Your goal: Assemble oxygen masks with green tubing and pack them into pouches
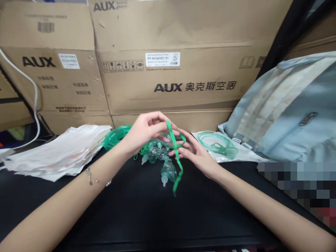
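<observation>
A narrow green strap (174, 140) is held up between both hands, its loose, twisted end hanging toward the table. My left hand (149, 127) is closed, pinching the strap near its top. Fingers of my right hand (195, 150) are bent around the same strap, which loops over them. Behind and below the hands lies a cluster of clear greenish plastic masks (169, 170) with whitish connectors, partly hidden by the fingers. Coiled green tubing (115, 138) sits just left of the cluster, with part of it behind my left hand.
White paper-like pouches (60, 150) are stacked on the left of the black table (126, 217). A coil of pale green tubing (220, 145) lies on a white pouch at right. Large cardboard boxes (168, 94) stand behind, and a light blue backpack (294, 108) stands at right.
</observation>
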`<state>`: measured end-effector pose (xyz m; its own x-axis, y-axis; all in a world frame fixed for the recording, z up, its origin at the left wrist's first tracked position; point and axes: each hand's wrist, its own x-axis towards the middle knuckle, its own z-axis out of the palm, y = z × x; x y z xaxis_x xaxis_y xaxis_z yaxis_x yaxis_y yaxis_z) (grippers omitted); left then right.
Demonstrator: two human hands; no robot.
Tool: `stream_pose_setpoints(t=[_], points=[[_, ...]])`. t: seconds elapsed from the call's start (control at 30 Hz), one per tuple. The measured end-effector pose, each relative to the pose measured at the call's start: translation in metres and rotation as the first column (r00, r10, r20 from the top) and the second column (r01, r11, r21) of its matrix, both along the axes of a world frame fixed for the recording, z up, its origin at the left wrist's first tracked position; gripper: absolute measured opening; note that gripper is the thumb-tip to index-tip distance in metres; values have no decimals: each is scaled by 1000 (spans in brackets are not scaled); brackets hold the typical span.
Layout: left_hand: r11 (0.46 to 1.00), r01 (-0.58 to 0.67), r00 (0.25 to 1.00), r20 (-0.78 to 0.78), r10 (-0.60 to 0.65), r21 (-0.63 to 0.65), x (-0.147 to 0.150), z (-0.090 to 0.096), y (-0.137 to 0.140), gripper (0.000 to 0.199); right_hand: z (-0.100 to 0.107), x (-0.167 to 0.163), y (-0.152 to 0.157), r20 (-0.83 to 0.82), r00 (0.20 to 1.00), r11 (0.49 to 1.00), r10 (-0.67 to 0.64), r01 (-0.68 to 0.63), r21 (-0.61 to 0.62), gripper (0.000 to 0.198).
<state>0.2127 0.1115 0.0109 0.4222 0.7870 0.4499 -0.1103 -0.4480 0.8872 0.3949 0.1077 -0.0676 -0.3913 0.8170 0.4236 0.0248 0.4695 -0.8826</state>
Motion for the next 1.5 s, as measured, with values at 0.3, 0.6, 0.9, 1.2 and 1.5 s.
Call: stream_pose_setpoints(t=[0.3, 0.6, 0.9, 1.2, 1.5], points=[[904, 232, 904, -422, -64, 359, -6, -56, -39, 15, -6, 33, 16, 480, 749, 875, -458, 282, 394, 33], [889, -388, 625, -640, 448, 243, 0, -102, -19, 42, -7, 24, 12, 35, 999, 985, -38, 44, -170, 26], [954, -161, 819, -574, -15, -255, -7, -92, -16, 46, -4, 25, 7, -169, 985, 935, -34, -28, -354, 21], [953, -215, 948, -279, 152, -212, -13, -89, -15, 35, -12, 23, 6, 565, 823, 954, -60, 214, -210, 36], [942, -231, 944, -291, 156, -245, -10, -86, -16, 34, -17, 31, 8, 793, 469, 914, -390, 305, 269, 15]])
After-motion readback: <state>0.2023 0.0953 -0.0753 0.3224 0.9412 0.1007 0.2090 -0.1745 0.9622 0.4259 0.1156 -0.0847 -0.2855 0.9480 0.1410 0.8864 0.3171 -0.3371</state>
